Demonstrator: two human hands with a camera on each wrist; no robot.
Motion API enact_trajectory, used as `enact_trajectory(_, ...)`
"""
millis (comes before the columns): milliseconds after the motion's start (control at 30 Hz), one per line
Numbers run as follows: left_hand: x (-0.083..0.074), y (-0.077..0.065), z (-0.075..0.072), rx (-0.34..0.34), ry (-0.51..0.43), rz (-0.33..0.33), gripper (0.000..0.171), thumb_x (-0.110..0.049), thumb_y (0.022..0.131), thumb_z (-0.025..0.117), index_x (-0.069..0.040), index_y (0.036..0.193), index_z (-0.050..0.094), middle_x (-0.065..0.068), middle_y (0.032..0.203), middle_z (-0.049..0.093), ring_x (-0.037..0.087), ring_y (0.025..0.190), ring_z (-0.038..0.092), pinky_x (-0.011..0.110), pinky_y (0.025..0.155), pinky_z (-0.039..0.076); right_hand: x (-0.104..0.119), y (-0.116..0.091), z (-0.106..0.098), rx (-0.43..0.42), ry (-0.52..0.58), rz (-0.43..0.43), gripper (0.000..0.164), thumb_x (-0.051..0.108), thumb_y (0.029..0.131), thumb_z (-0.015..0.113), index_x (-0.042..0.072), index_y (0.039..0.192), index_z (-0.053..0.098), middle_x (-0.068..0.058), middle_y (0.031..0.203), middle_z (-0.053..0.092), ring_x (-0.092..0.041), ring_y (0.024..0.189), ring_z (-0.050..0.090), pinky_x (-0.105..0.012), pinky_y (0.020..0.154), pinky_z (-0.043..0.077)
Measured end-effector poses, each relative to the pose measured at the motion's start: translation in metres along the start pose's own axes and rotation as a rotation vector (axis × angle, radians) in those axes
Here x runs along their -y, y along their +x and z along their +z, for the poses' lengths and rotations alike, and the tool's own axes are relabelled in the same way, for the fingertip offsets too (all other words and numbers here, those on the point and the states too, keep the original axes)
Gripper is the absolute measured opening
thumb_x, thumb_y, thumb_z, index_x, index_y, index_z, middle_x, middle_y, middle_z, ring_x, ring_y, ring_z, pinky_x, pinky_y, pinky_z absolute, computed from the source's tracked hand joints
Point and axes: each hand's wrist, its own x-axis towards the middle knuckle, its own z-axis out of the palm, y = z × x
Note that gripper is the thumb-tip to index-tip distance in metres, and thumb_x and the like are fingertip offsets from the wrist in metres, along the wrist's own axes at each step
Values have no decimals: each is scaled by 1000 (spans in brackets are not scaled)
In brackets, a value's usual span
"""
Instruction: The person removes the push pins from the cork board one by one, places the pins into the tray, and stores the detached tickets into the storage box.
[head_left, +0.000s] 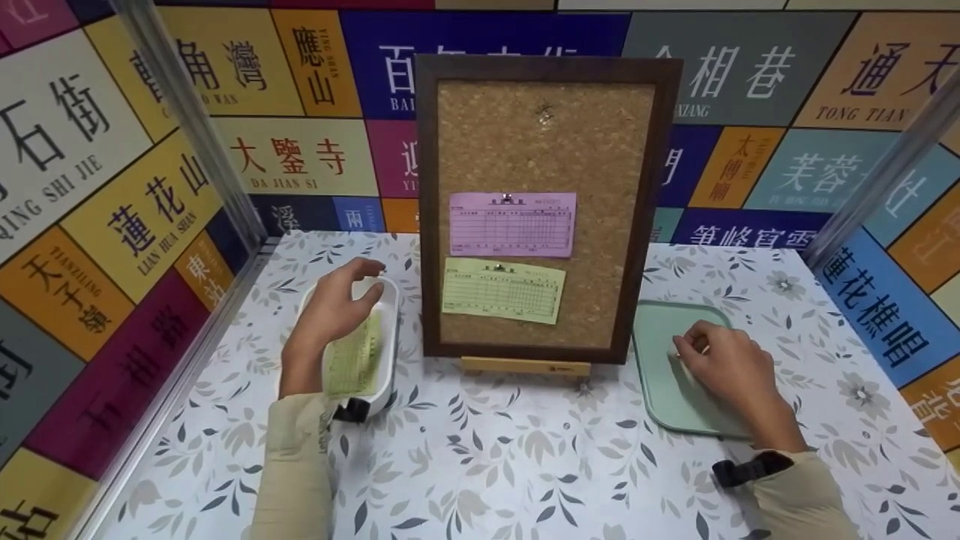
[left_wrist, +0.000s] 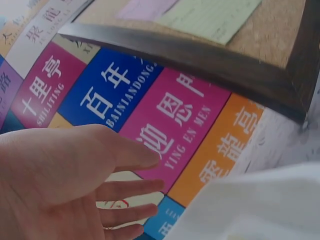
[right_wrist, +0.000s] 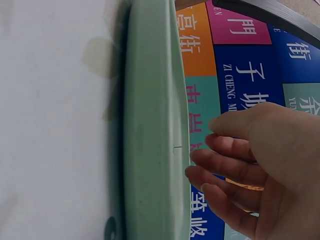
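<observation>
My left hand (head_left: 334, 304) hovers over a white tub (head_left: 391, 330) holding a stack of yellow-green paper slips (head_left: 352, 360); its thumb and fingers are apart, with nothing between them in the left wrist view. Over a pale green tray (head_left: 660, 397), my right hand (head_left: 731, 367) has loosely bent fingers. In the right wrist view its thumb and fingertips stand beside the tray's rim (right_wrist: 150, 120), and no object shows in its grasp. Between the hands stands a framed cork board (head_left: 600, 292), bearing a pink form (head_left: 514, 229) above a yellow-green form (head_left: 502, 292), each pinned at its top.
A small yellow wooden stand (head_left: 525, 365) supports the board. Silvery pins (head_left: 544, 112) cluster near the board's top. The tablecloth (head_left: 487, 465) has a leaf pattern. Colourful panels with Chinese lettering (head_left: 292, 165) enclose the back and sides. A black strap (head_left: 754, 471) circles the right wrist.
</observation>
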Motion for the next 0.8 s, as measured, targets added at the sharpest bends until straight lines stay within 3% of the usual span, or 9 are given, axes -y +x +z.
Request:
enact_trajectory(333,-32,3,5,-152,-112,143,37,-12,106,66,-6,142,65,14,143,69,37,136,63,54,118,49,20,0,-7,-217,68,-43,20,35,103,72,16,100,76,-5,93,81,-30,86,77,-44,65,49)
enact_trajectory(567,-52,4,12,-268,-203,211,43,-6,102,68,-8,145,62,12,145,62,30,130,66,48,114,55,44,-1,-11,-378,117,-132,17,30,102,73,14,98,76,-5,86,80,-27,76,72,-37,61,44)
enact_trajectory(800,-70,7,21,-323,-251,263,51,-4,102,67,-9,152,55,11,151,58,29,129,67,46,111,58,72,-1,-19,-513,161,-243,13,24,100,75,11,99,78,-6,82,79,-21,66,64,-27,56,38)
